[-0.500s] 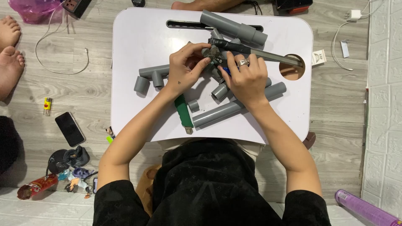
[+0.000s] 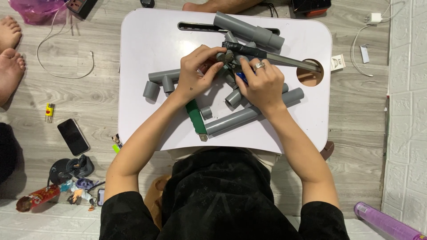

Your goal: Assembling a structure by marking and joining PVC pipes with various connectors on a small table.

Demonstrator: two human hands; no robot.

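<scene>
My left hand (image 2: 195, 74) and my right hand (image 2: 263, 84), which wears a ring, meet over the middle of a white lap table (image 2: 142, 40). Fingers of both pinch a small grey pipe fitting (image 2: 225, 56) between them. A blue object (image 2: 241, 76) shows under my right fingers and something red (image 2: 205, 67) under my left. Just behind the hands lies a long tool with a black taped handle (image 2: 249, 50). A green-handled knife (image 2: 195, 118) lies by my left wrist.
Grey pipe pieces surround the hands: a thick pipe (image 2: 249, 30) at the back, a long pipe (image 2: 253, 112) in front, a tee fitting (image 2: 161, 82) on the left. The table has a round hole (image 2: 310, 76). On the floor lie a phone (image 2: 73, 136), a lighter (image 2: 49, 112) and another person's feet (image 2: 10, 53).
</scene>
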